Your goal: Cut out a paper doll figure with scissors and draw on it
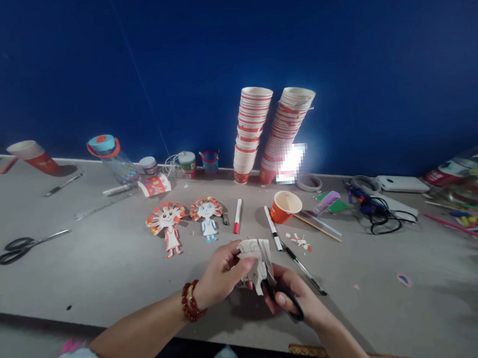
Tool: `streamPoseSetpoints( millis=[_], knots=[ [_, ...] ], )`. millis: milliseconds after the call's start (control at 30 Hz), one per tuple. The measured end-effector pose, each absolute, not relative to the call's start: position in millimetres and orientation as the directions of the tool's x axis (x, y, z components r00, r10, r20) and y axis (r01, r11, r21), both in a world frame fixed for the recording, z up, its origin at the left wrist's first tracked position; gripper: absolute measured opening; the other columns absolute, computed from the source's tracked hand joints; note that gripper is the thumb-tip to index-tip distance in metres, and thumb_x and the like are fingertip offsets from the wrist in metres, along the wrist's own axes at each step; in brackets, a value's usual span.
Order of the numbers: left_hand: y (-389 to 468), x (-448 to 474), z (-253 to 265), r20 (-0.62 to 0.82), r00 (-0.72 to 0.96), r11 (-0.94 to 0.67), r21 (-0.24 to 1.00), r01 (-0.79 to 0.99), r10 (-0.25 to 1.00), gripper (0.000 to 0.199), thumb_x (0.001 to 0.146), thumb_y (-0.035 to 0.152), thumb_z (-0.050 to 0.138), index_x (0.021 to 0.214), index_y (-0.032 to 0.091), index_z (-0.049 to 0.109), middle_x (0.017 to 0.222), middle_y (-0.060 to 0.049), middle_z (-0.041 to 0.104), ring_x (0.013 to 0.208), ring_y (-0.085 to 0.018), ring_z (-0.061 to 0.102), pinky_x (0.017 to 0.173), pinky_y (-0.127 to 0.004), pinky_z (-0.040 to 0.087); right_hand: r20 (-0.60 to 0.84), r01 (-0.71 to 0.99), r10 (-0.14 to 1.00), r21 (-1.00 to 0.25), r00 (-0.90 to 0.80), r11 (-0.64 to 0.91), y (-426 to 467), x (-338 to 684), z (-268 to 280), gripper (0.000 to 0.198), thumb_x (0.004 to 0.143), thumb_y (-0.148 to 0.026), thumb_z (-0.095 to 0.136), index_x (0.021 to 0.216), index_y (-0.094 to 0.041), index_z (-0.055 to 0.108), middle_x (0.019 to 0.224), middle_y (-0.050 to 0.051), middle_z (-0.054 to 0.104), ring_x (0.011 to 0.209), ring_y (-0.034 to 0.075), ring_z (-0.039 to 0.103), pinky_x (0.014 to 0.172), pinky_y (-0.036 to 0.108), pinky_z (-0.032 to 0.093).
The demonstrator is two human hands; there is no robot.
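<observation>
Near tabletop's (pixel 118 271) front edge, left hand (pixel 225 275) pinches paper (pixel 249 247), right hand (pixel 295 291) grips scissors (pixel 290 300); paper probably light, bendable, easily torn, best held flat by its margin.

held paper (pixel 249 247) in left hand (pixel 224 274) and scissors (pixel 290 300) against it in right hand (pixel 305 295), with dolls (pixel 169 220) and cup (pixel 282 214) beyond.

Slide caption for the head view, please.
Left hand holds drawn-on paper; right hand holds black-handled scissors at it, two paper figures beyond.
</observation>
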State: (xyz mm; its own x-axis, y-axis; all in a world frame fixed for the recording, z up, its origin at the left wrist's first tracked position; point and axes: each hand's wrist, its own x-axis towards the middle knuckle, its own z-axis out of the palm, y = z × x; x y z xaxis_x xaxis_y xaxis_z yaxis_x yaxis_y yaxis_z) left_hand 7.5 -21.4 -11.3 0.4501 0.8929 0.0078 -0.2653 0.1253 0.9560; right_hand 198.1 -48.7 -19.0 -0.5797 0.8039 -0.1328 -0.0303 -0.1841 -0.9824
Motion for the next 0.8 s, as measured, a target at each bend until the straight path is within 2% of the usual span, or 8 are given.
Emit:
streamPoseSetpoints(
  millis=[167, 300, 500, 667, 800],
  knots=[
    [-21.0, 8.2, -11.8, -0.016, 0.449, 0.170, 0.937, -0.304, 0.893, 0.026, 0.085, 0.038, 0.063, 0.094, 0.013, 0.062, 0.074, -0.002, 0.059, 0.056, -0.010, 0.055, 0.049, -0.021, 0.051, -0.119, -0.048, 0.808, -0.983, -0.576, -0.179, -48.3, 196.9, -20.5, 0.070, 0.065, -0.077, 0.065, 0.096, -0.014, 0.060, 0.072, 0.001, 0.054, 0.054, 0.010, 0.045, 0.052, 0.022, 0.033],
    [-19.7, 7.9, -14.9, -0.018, 0.438, 0.173, 0.932, -0.317, 0.899, 0.026, 0.084, 0.038, 0.065, 0.098, 0.015, 0.064, 0.077, -0.003, 0.060, 0.058, -0.010, 0.055, 0.050, -0.020, 0.050, -0.125, -0.031, 0.822, -0.985, -0.556, -0.171, -49.0, 197.6, -21.6, 0.070, 0.067, -0.077, 0.063, 0.096, -0.014, 0.059, 0.066, -0.001, 0.054, 0.052, 0.010, 0.044, 0.051, 0.021, 0.033],
    [-19.5, 7.1, -17.0, 0.039, 0.468, 0.126, 0.940, -0.316, 0.883, 0.027, 0.085, 0.034, 0.066, 0.105, 0.016, 0.065, 0.090, -0.006, 0.066, 0.073, -0.014, 0.058, 0.068, -0.024, 0.050, -0.089, -0.043, 0.870, -0.991, -0.485, -0.126, -49.0, 195.9, -23.5, 0.064, 0.068, -0.075, 0.064, 0.091, -0.017, 0.054, 0.063, -0.002, 0.053, 0.054, 0.011, 0.045, 0.050, 0.021, 0.035],
    [-20.3, 7.3, -13.5, -0.003, 0.430, 0.139, 0.948, -0.285, 0.903, 0.026, 0.088, 0.036, 0.060, 0.097, 0.013, 0.066, 0.084, -0.006, 0.066, 0.073, -0.015, 0.058, 0.069, -0.025, 0.048, -0.101, -0.031, 0.873, -0.991, -0.477, -0.131, -49.2, 193.5, -22.4, 0.063, 0.066, -0.076, 0.065, 0.086, -0.017, 0.053, 0.062, -0.002, 0.052, 0.053, 0.010, 0.043, 0.049, 0.021, 0.035],
    [-20.4, 7.2, -11.2, 0.012, 0.452, 0.124, 0.955, -0.270, 0.892, 0.027, 0.087, 0.037, 0.062, 0.095, 0.013, 0.068, 0.084, -0.006, 0.066, 0.074, -0.015, 0.058, 0.070, -0.025, 0.047, -0.120, -0.022, 0.876, -0.989, -0.468, -0.147, -50.4, 191.4, -21.5, 0.067, 0.064, -0.076, 0.067, 0.094, -0.017, 0.054, 0.066, -0.002, 0.051, 0.054, 0.011, 0.044, 0.048, 0.021, 0.033]
  ],
)
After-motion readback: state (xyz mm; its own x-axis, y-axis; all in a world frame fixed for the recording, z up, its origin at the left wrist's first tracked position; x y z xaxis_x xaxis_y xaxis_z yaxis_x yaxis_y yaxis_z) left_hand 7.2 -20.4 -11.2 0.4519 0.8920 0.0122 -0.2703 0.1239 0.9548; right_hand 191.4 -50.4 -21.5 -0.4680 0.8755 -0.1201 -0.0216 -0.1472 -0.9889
